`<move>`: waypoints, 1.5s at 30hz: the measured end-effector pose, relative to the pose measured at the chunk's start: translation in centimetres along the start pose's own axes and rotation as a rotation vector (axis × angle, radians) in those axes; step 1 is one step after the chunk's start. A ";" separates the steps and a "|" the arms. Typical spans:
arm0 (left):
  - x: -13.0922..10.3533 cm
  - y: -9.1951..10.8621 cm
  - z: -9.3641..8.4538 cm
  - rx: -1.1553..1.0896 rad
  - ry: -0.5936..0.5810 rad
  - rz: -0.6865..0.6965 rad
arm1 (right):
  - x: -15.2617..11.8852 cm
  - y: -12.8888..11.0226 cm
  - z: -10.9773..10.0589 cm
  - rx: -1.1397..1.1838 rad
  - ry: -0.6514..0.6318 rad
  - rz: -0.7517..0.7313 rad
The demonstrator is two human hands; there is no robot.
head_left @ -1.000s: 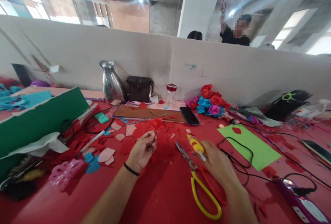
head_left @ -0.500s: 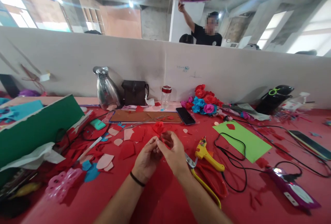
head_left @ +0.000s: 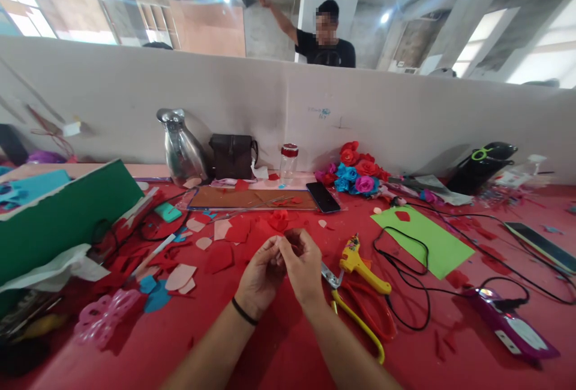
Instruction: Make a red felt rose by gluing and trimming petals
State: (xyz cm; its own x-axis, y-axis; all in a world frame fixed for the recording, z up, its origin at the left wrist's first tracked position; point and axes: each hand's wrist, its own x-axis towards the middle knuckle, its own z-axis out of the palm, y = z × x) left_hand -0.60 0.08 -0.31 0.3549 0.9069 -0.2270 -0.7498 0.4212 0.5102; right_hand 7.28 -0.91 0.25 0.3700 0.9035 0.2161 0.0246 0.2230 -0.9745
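Note:
A small red paper flower (head_left: 278, 219) rises just beyond my fingertips, over the red table (head_left: 288, 342). My left hand (head_left: 263, 273) is closed, its fingertips pinched together at the base of the flower; a dark band circles the wrist. My right hand (head_left: 302, 264) is closed too, with thumb and fingers meeting the left fingertips at the same spot. The flower's lower end is hidden by the fingers. Right of my hands lie a yellow glue gun (head_left: 360, 264) and pliers with red and yellow handles (head_left: 360, 318).
Red, pink and blue paper pieces (head_left: 180, 276) scatter leftward. A green board (head_left: 76, 216) leans at left. Behind are a steel jug (head_left: 182, 150), a glass jar (head_left: 288, 165), a phone (head_left: 323, 197) and paper flowers (head_left: 355, 171). A cable crosses the green sheet (head_left: 423, 243). A person (head_left: 326, 42) stands beyond the partition.
The flower sits slightly lower behind my fingertips, and my hands remain together. Beyond the partition, the person has shifted left with the raised flat object.

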 end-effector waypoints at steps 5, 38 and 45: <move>0.2 -0.1 -0.1 -0.003 0.010 -0.015 | 0.1 0.0 -0.2 0.001 -0.009 -0.002; -0.2 0.3 0.3 0.007 -0.016 -0.011 | -0.1 0.1 -0.9 0.021 -0.113 -0.065; -0.2 0.6 0.2 0.036 -0.032 -0.027 | 0.0 -0.1 -1.1 0.000 -0.121 -0.119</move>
State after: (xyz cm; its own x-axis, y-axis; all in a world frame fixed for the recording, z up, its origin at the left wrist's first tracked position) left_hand -1.04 0.13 0.23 0.3931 0.8941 -0.2144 -0.7192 0.4443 0.5342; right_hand 8.29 -1.38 0.27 0.2504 0.9082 0.3353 0.0613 0.3308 -0.9417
